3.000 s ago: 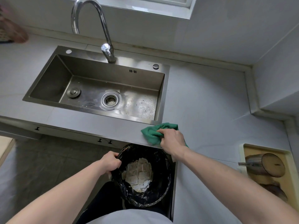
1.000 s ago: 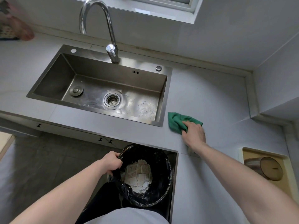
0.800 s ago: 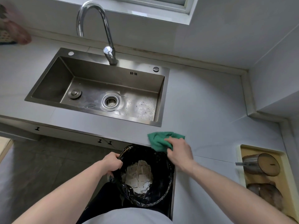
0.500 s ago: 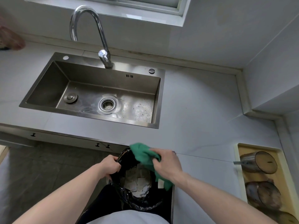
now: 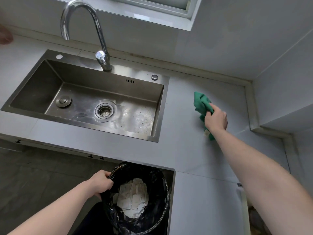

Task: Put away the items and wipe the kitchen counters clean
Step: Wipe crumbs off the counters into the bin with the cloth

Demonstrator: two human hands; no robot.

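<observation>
The grey stone table [image 5: 186, 150] holds a steel sink [image 5: 50, 85]. The right hand [image 5: 216, 120] grips the crumpled green cloth [image 5: 201, 104] on it; the left hand [image 5: 101, 183] grips the black-lined bin [image 5: 159, 177]. Best sweep crumbs steadily toward the bin's rim.

- sink [image 5: 30, 92] is set into the counter [image 5: 186, 150], taking up the left and middle of the frame
- faucet [image 5: 101, 60] stands on its back rim, upper middle
- cloth [image 5: 202, 106] lies on the counter right of the sink, under the right hand [image 5: 216, 120]
- bin [image 5: 162, 184] sits bottom centre, below the counter edge, left hand [image 5: 100, 183] on its left rim
</observation>
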